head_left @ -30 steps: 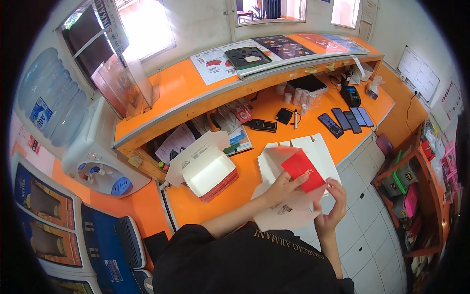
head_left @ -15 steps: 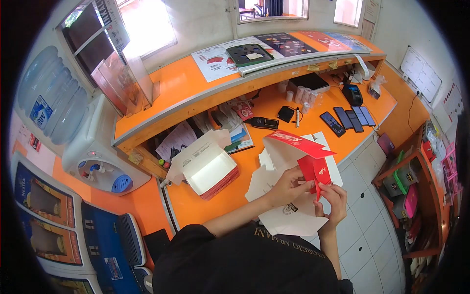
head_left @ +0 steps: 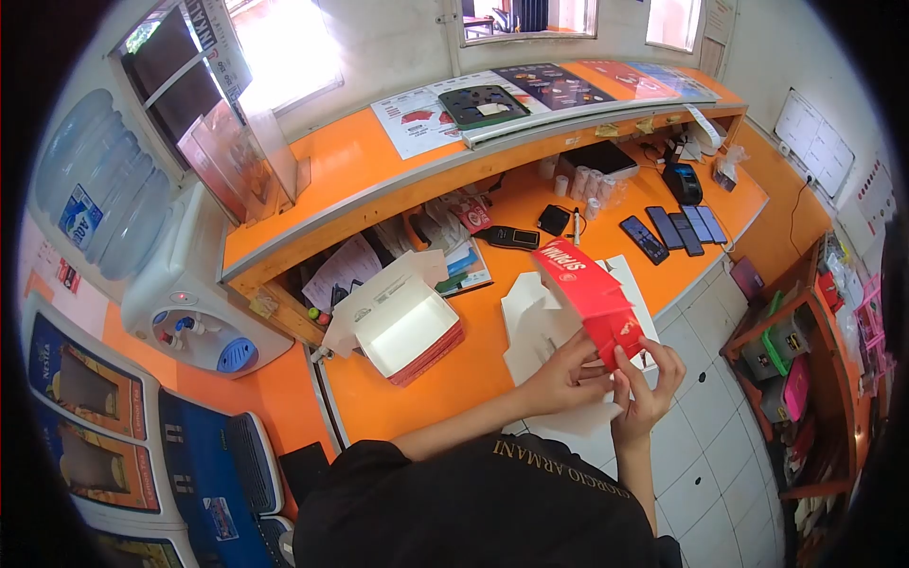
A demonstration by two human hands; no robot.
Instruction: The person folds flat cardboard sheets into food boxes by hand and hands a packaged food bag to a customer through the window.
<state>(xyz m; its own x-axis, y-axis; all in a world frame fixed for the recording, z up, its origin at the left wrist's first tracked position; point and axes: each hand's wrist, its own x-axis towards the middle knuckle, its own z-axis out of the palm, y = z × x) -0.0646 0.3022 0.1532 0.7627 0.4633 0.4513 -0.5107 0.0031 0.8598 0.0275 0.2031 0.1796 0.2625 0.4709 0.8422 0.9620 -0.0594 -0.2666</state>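
A partly folded red and white food carton is tilted in front of me, its printed red side turned upward. My left hand grips the near end of it from the left, fingers bent against the red flap. On the right, my right hand pinches the same end between thumb and fingers. Beneath the carton, white card lies on the orange counter, partly hidden by it. To the left stands a stack of open, folded cartons with white insides and red sides.
Several phones, a card terminal and paper rolls lie on the orange counter. A raised ledge runs behind. A water dispenser stands left, an orange shelf right. Tiled floor shows beyond the counter edge.
The carton has tipped so its red printed panel faces up more, and its white inside shows less. Both hands have stayed at its near end, shifting their fingers.
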